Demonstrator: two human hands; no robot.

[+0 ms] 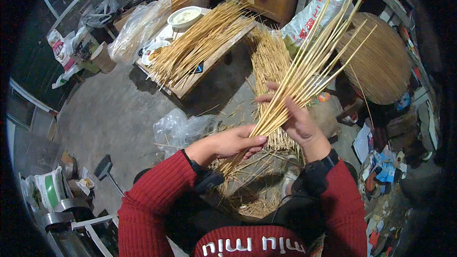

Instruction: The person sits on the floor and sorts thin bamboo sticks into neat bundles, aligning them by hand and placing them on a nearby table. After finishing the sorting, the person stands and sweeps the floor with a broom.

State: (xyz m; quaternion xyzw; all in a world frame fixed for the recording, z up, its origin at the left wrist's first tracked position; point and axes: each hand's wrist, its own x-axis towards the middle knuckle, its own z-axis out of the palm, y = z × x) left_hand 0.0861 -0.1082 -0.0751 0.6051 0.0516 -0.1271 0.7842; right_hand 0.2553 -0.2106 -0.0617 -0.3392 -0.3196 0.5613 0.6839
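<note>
My left hand [234, 142] is closed around the lower part of a bundle of dry straw stalks [303, 75]. The stalks fan out up and to the right, and their short lower ends come out below that hand. My right hand [298, 125] lies against the right side of the bundle with its fingers spread. Some of its fingers pass behind the stalks, so I cannot tell how firmly they touch. Underneath, a thick pile of straw [271, 64] rests on the floor, partly hidden by the bundle and my right hand.
A low wooden table [228, 51] carries more straw [203, 43], a white bowl [184, 16] and a plate of food [154, 51]. Clear plastic [182, 126] and loose straw lie on the floor. At right are a round woven board [378, 59] and a printed sack [314, 18]; a broom [103, 167] is at left.
</note>
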